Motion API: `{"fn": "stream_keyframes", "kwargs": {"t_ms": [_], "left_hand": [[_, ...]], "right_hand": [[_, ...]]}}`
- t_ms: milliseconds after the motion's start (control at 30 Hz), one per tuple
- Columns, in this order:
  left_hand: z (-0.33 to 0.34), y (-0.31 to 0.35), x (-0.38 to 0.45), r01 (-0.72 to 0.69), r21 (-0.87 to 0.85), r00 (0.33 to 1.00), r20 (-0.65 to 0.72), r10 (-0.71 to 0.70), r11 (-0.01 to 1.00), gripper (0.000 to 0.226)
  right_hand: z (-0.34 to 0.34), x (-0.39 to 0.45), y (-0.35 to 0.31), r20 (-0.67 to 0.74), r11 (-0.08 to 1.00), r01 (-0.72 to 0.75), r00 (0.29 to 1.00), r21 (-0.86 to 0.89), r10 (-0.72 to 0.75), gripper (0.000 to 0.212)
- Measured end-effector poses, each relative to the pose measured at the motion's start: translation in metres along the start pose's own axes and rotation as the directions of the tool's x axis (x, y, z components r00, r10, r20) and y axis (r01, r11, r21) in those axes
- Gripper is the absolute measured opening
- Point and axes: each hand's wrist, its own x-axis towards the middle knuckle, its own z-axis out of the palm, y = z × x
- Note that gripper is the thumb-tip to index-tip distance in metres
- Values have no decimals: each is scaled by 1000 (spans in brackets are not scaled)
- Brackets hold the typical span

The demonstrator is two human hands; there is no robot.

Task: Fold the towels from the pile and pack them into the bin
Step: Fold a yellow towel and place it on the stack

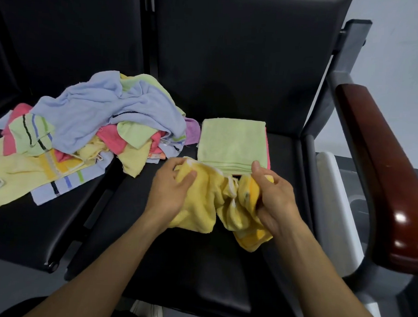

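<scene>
While both hands bunch a yellow towel (pixel 202 203) above the black seat (pixel 193 272), the left hand (pixel 170 190) and right hand (pixel 273 197) each keep a clamped grip on it, beside the folded green towel (pixel 232 145) and the pile (pixel 84 129).

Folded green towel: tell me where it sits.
Head view: the folded green towel lies on the black seat, right of the pile, just beyond the hands' yellow towel.
</scene>
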Motion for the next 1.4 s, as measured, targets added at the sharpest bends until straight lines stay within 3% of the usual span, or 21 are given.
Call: {"fn": "stream_keyframes", "kwargs": {"t_ms": [100,233,300,433,500,633,733,833,1000,1067,1133,1200,1300,1400], "left_hand": [[-2,-1,2,104,-200,994,38,-98,974,20],[4,9,-5,147,-340,975,208,-78,929,49],[8,12,-8,118,-317,979,195,-57,941,47],[7,15,-7,-15,-100,1000,-4,14,995,8],[7,16,-8,-41,-96,999,-31,38,995,12],[10,18,-12,-82,-105,997,0,82,991,22],[15,19,-14,-105,-74,994,6,105,992,24],[20,18,-15,-127,-109,989,56,134,986,16],[18,16,-12,-131,-161,989,40,139,978,10],[16,16,-12,-132,-143,989,41,139,981,16],[15,14,-12,-144,-136,985,73,154,980,19],[16,14,-13,-156,-153,979,111,174,976,18],[16,15,-14,-188,-153,971,122,208,970,18],[15,14,-12,-189,-141,967,144,209,972,17]], "right_hand": [[1,-5,-4,102,989,-60,994,135,46,33],[12,-13,1,174,1000,-19,985,18,15,29],[15,-15,2,113,993,45,993,-113,-32,19],[13,-10,3,-21,852,271,950,-447,-313,8],[13,-11,2,-14,778,339,913,-529,-408,9],[20,-22,-2,30,847,355,927,-395,-375,11],[27,-28,-3,146,934,311,946,-176,-288,11],[31,-30,0,273,972,228,940,-62,-203,10],[29,-28,-1,419,996,87,904,3,-80,25],[29,-28,0,444,986,158,888,-50,-120,26],[29,-28,4,426,914,337,878,-227,-218,20],[28,-27,8,361,766,477,869,-431,-338,9],[25,-24,7,294,572,543,831,-615,-473,9],[23,-23,7,326,494,575,801,-652,-502,12]]}}
